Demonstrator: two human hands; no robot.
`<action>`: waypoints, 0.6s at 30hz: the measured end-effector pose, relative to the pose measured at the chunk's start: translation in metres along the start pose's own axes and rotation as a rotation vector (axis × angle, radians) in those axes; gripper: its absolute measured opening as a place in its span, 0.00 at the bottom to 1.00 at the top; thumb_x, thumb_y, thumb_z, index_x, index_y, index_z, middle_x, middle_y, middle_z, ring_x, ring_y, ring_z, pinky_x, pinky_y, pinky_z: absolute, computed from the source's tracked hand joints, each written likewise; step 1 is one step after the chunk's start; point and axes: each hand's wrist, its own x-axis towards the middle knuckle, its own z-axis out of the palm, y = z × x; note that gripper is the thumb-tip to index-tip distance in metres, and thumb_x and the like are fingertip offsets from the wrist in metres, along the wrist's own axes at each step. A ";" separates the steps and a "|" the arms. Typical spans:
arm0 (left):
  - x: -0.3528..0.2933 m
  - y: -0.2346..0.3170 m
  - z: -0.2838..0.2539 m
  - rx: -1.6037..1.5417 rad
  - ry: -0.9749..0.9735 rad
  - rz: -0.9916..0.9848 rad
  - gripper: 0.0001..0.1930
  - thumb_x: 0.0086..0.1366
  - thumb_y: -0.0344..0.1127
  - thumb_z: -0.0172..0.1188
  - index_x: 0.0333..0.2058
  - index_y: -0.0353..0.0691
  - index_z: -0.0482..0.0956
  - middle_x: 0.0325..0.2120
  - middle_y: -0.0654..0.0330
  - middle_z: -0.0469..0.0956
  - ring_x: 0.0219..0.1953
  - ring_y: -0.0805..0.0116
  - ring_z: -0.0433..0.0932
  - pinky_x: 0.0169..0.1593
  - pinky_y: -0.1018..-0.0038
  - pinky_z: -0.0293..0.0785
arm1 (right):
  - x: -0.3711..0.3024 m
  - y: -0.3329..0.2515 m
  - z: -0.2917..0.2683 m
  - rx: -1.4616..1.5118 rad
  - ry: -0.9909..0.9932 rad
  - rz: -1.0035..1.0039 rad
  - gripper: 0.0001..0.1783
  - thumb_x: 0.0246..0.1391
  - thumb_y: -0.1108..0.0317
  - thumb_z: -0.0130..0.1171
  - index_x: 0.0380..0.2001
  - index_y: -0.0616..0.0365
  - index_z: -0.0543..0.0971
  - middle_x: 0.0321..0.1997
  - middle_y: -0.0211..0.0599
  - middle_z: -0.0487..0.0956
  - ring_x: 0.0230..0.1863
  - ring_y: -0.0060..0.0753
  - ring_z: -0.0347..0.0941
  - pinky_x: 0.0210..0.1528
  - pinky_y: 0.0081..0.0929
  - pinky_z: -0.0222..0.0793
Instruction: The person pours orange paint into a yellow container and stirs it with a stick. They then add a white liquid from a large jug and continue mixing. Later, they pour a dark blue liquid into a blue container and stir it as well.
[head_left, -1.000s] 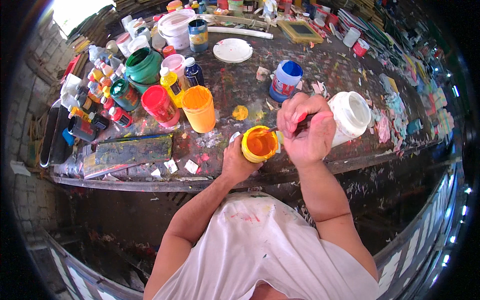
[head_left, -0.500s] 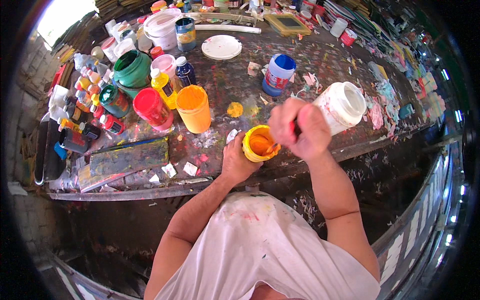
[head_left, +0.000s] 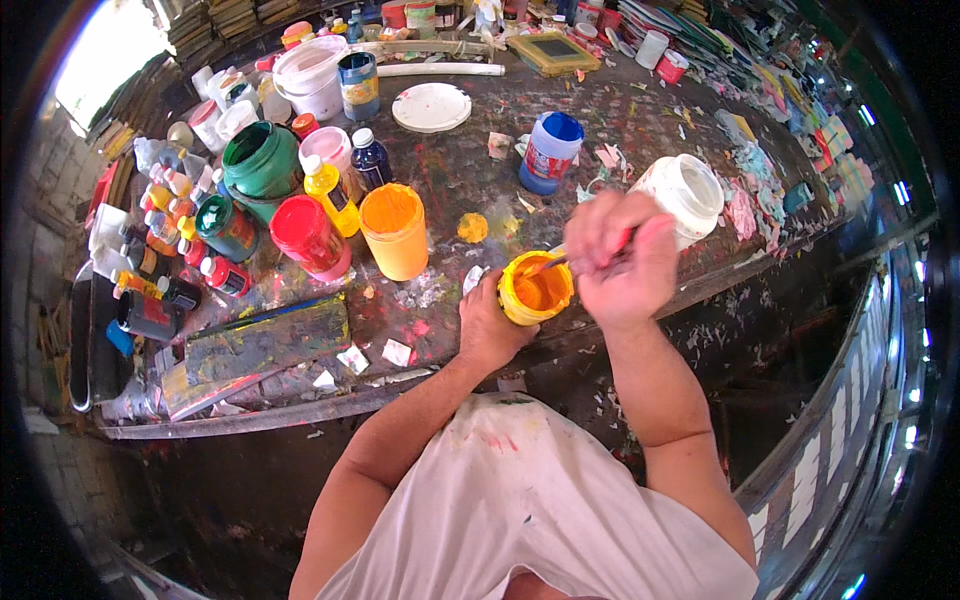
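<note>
My left hand (head_left: 492, 325) is wrapped round the left side of a small yellow jar (head_left: 512, 302) at the table's front edge. Thick orange paint (head_left: 541, 292) coats its inside. In my right hand (head_left: 628, 262), closed and a little blurred, is a thin stirring tool (head_left: 555, 264) with a red part showing between the fingers. The tool slants over the jar's far right rim, its tip inside the mouth. Just behind that hand stands a white open jar (head_left: 690, 200). Left of the yellow jar is a bigger tub of orange paint (head_left: 397, 240).
A red paint jar (head_left: 312, 240), a yellow bottle (head_left: 332, 195) and a green jar (head_left: 262, 165) crowd the left. A blue paint jar (head_left: 549, 155) stands farther back, near a white lid (head_left: 431, 107). A paint-stained board (head_left: 265, 345) lies front left. Paper scraps (head_left: 745, 215) litter the right.
The tool has swung from the jar's near right inside to its far right rim and lies flatter. My right hand has shifted slightly right. The left hand keeps its hold; the whole view has tilted a little.
</note>
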 end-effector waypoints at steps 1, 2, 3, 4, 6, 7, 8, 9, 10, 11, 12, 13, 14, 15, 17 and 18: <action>0.000 0.000 -0.001 0.000 -0.010 0.008 0.55 0.47 0.42 0.89 0.72 0.43 0.67 0.61 0.50 0.81 0.67 0.46 0.78 0.72 0.48 0.68 | -0.004 0.005 0.003 -0.035 -0.053 0.036 0.32 0.86 0.45 0.46 0.30 0.60 0.73 0.24 0.33 0.70 0.24 0.27 0.64 0.28 0.27 0.60; 0.000 0.000 -0.002 -0.006 -0.023 0.011 0.55 0.47 0.41 0.90 0.72 0.43 0.67 0.61 0.50 0.81 0.67 0.45 0.78 0.73 0.49 0.67 | -0.005 0.006 -0.001 0.030 -0.208 0.194 0.31 0.86 0.45 0.45 0.31 0.59 0.73 0.24 0.33 0.69 0.24 0.26 0.63 0.29 0.27 0.60; -0.001 0.000 -0.003 -0.012 -0.034 0.014 0.55 0.47 0.41 0.90 0.72 0.43 0.67 0.61 0.50 0.81 0.67 0.45 0.78 0.73 0.49 0.67 | -0.007 0.007 -0.003 0.005 -0.185 0.186 0.32 0.86 0.44 0.44 0.31 0.58 0.72 0.24 0.33 0.69 0.23 0.26 0.62 0.28 0.27 0.60; 0.000 0.001 -0.003 -0.011 -0.054 0.025 0.55 0.48 0.40 0.89 0.72 0.43 0.67 0.61 0.50 0.81 0.68 0.45 0.77 0.74 0.49 0.66 | -0.009 0.010 -0.005 -0.037 -0.188 0.176 0.32 0.86 0.43 0.43 0.31 0.56 0.72 0.25 0.33 0.69 0.23 0.26 0.62 0.28 0.28 0.60; 0.000 0.001 -0.005 -0.018 -0.060 0.011 0.55 0.48 0.40 0.89 0.73 0.43 0.66 0.61 0.49 0.80 0.68 0.45 0.77 0.74 0.49 0.66 | -0.010 0.011 -0.006 -0.126 -0.036 0.032 0.32 0.86 0.42 0.42 0.31 0.55 0.72 0.25 0.31 0.68 0.22 0.26 0.60 0.27 0.29 0.59; 0.000 0.002 -0.005 -0.017 -0.065 0.007 0.55 0.48 0.40 0.89 0.73 0.43 0.66 0.61 0.49 0.80 0.68 0.45 0.76 0.74 0.49 0.66 | -0.007 0.005 -0.008 -0.131 0.005 0.009 0.32 0.86 0.41 0.43 0.31 0.55 0.72 0.25 0.31 0.68 0.22 0.25 0.60 0.27 0.29 0.58; 0.001 0.002 -0.006 -0.021 -0.070 0.010 0.55 0.48 0.40 0.89 0.73 0.43 0.66 0.61 0.49 0.80 0.68 0.45 0.76 0.74 0.49 0.66 | -0.006 0.005 -0.004 -0.119 0.080 -0.022 0.32 0.86 0.41 0.43 0.31 0.55 0.72 0.25 0.30 0.68 0.22 0.25 0.59 0.26 0.29 0.58; 0.001 0.002 -0.006 -0.021 -0.078 0.008 0.56 0.48 0.40 0.89 0.73 0.44 0.66 0.61 0.49 0.80 0.68 0.46 0.76 0.74 0.49 0.66 | -0.005 0.004 0.004 -0.131 0.126 -0.034 0.32 0.85 0.41 0.44 0.31 0.55 0.72 0.25 0.30 0.68 0.22 0.25 0.58 0.26 0.28 0.57; 0.001 0.002 -0.006 -0.017 -0.087 0.003 0.56 0.48 0.40 0.89 0.73 0.44 0.66 0.61 0.49 0.80 0.68 0.46 0.76 0.74 0.49 0.66 | 0.001 -0.004 0.009 -0.131 -0.018 0.042 0.32 0.85 0.40 0.43 0.32 0.54 0.72 0.24 0.29 0.67 0.22 0.24 0.57 0.25 0.28 0.56; 0.001 0.001 -0.006 -0.010 -0.087 0.007 0.55 0.48 0.41 0.89 0.73 0.44 0.66 0.61 0.49 0.80 0.68 0.46 0.76 0.74 0.49 0.66 | 0.003 -0.006 0.016 -0.031 -0.063 0.121 0.32 0.85 0.40 0.43 0.32 0.54 0.72 0.24 0.29 0.67 0.22 0.24 0.57 0.25 0.28 0.56; 0.000 0.001 -0.006 -0.004 -0.086 0.008 0.55 0.48 0.41 0.89 0.73 0.44 0.66 0.61 0.50 0.80 0.68 0.46 0.76 0.74 0.49 0.66 | 0.011 -0.020 0.015 0.050 -0.148 0.212 0.32 0.86 0.40 0.43 0.32 0.54 0.72 0.24 0.29 0.67 0.22 0.24 0.57 0.24 0.28 0.55; 0.000 0.000 -0.005 0.003 -0.085 0.012 0.55 0.49 0.41 0.89 0.73 0.44 0.66 0.61 0.50 0.80 0.68 0.46 0.76 0.74 0.49 0.66 | 0.014 -0.026 0.015 0.162 -0.274 0.264 0.32 0.86 0.39 0.42 0.32 0.54 0.72 0.24 0.29 0.67 0.22 0.23 0.57 0.24 0.27 0.55; 0.000 0.000 -0.005 -0.007 -0.074 0.019 0.54 0.48 0.41 0.89 0.73 0.44 0.66 0.61 0.50 0.80 0.68 0.46 0.76 0.74 0.49 0.66 | 0.015 -0.026 0.019 0.070 -0.205 0.135 0.32 0.86 0.39 0.42 0.32 0.53 0.71 0.25 0.29 0.67 0.22 0.22 0.56 0.24 0.27 0.54; 0.000 -0.001 -0.004 -0.014 -0.062 0.030 0.54 0.48 0.40 0.89 0.72 0.45 0.66 0.61 0.50 0.80 0.68 0.46 0.76 0.74 0.49 0.66 | 0.017 -0.030 0.016 0.044 -0.119 0.067 0.31 0.85 0.42 0.46 0.33 0.57 0.74 0.23 0.32 0.69 0.21 0.23 0.59 0.23 0.27 0.55; 0.001 -0.001 -0.004 -0.029 -0.053 0.047 0.54 0.48 0.40 0.89 0.72 0.45 0.67 0.61 0.50 0.80 0.68 0.46 0.76 0.74 0.49 0.66 | 0.016 -0.024 0.014 -0.019 0.010 -0.071 0.31 0.85 0.42 0.45 0.34 0.57 0.73 0.24 0.33 0.69 0.21 0.24 0.60 0.24 0.27 0.56; 0.001 -0.002 -0.004 -0.038 -0.058 0.048 0.54 0.48 0.40 0.89 0.72 0.45 0.67 0.61 0.50 0.80 0.69 0.46 0.76 0.74 0.49 0.66 | 0.011 -0.017 0.014 -0.058 0.052 -0.039 0.31 0.85 0.41 0.44 0.33 0.55 0.72 0.25 0.32 0.68 0.21 0.24 0.58 0.24 0.27 0.55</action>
